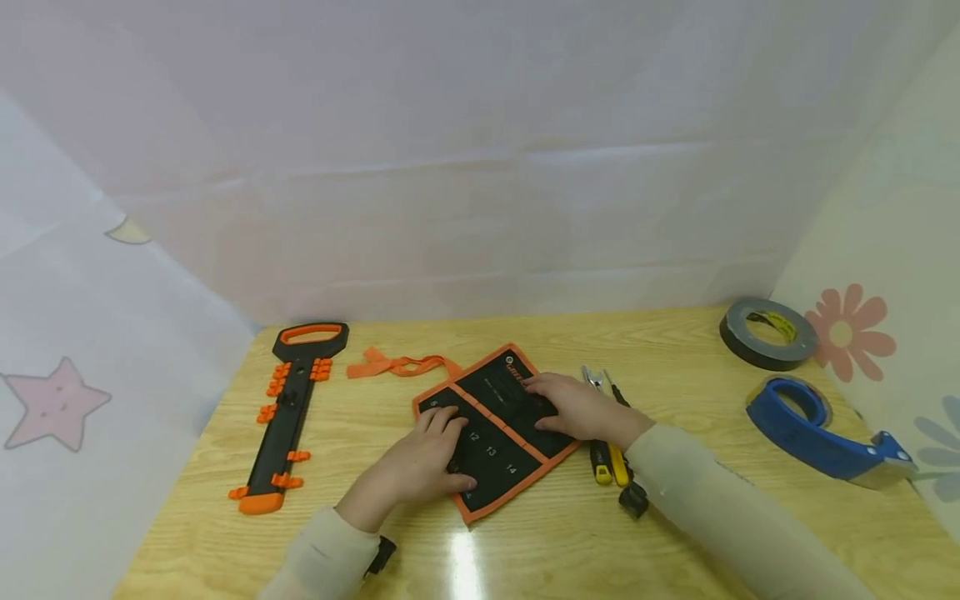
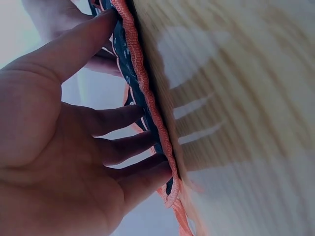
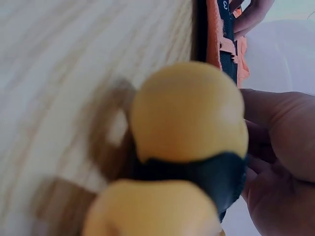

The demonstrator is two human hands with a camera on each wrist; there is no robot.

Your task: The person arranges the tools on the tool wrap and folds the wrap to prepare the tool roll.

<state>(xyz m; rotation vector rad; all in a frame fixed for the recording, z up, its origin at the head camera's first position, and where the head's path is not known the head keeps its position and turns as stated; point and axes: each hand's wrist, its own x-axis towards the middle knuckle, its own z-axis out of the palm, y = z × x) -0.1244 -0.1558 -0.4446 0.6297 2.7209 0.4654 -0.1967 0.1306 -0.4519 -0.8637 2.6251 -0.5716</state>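
A black fabric tool pouch (image 1: 491, 462) with orange edging and white pocket numbers lies flat and turned at an angle on the wooden table. My left hand (image 1: 420, 462) rests on its lower left part, fingers spread and thumb apart. In the left wrist view, the fingertips of the left hand (image 2: 74, 142) press on the pouch by its orange border (image 2: 142, 83). On the pouch's upper right part lies my right hand (image 1: 581, 408), thumb and fingers apart. Beside it are hand tools with yellow-and-black handles (image 1: 602, 473), whose rounded yellow ends (image 3: 189, 113) fill much of the right wrist view.
An orange tie strap (image 1: 405, 365) trails from the pouch's upper left. Farther left lies a black rack (image 1: 288, 425) with orange clips and a handle. At the right are a grey tape roll (image 1: 772, 354) and a blue tape dispenser (image 1: 817, 446). Patterned cloth walls surround the table.
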